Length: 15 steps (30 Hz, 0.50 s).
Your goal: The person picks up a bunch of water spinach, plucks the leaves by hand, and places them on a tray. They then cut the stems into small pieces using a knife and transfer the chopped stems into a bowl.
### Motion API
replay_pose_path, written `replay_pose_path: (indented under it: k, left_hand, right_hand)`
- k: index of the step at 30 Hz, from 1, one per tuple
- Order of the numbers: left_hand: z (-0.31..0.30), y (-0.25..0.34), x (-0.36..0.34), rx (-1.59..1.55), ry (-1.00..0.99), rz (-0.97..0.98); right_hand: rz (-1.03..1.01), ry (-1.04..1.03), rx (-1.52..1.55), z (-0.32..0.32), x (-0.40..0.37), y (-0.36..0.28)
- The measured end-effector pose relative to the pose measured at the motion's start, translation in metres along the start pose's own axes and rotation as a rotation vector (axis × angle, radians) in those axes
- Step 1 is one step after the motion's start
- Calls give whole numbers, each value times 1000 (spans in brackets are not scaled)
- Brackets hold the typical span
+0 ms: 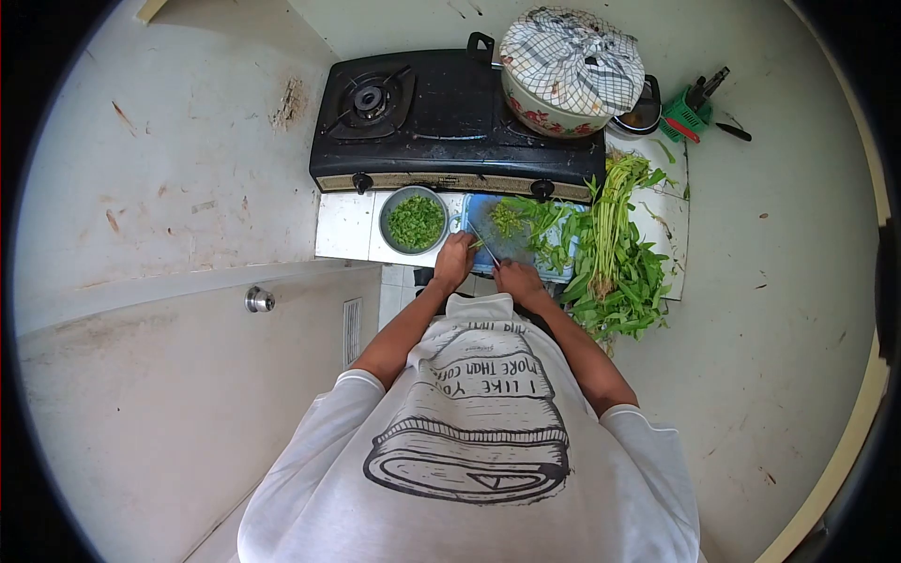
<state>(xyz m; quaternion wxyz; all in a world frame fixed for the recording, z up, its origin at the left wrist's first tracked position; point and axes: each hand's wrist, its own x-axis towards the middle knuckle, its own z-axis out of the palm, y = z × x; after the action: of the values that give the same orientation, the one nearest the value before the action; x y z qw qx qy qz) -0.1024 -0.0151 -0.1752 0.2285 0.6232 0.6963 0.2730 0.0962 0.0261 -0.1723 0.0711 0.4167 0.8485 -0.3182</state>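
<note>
My right hand (518,280) is closed on the handle of a knife, whose thin blade (484,243) points up and left over the blue cutting board (485,206). Beside the board's left edge, my left hand (454,259) is closed around a small piece of green stem (477,244) near the blade. Cut greens (508,220) and leafy stalks (554,235) lie on the board. Left of it stands a grey bowl (384,226) holding chopped greens (416,223). A large bunch of long-stemmed greens (610,235) spreads over the counter at the board's right.
Behind the board sits a black gas stove (450,94), bearing a floral pot (544,119) wrapped on top with checked cloth (572,61). A smaller dark pot (641,116) and a green utensil basket (690,116) stand farther right. White counter tiles (344,225) show at the left.
</note>
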Motion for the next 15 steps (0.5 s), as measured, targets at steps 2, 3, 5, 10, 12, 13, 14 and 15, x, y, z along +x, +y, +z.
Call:
replay_pose_path:
  k: [2,3,5,10,12,13,14,15]
  left_hand:
    - [1,-1,1,7,-11,1]
    - [2,-2,1,5,-7,14]
    - [3,-5,1,3,2,40]
    - [4,3,5,-9,36,20]
    - [6,2,10,-3,46,31]
    - [7,3,14,7,39,31]
    - [8,5,18,16,32,31]
    - [9,8,22,-3,17,6]
  right_hand:
    - [6,20,-2,-1,5,-2]
    - [3,38,-7,-2,7,-3]
    - [-9,55,-15,-4,7,-4]
    - [57,114,16,-3,-5,13]
    - [34,138,5,-6,-6,17]
    - [25,150,0,-8,-8,17]
    - [35,132,4,-10,-9,17]
    - [44,116,8,-13,-10,14]
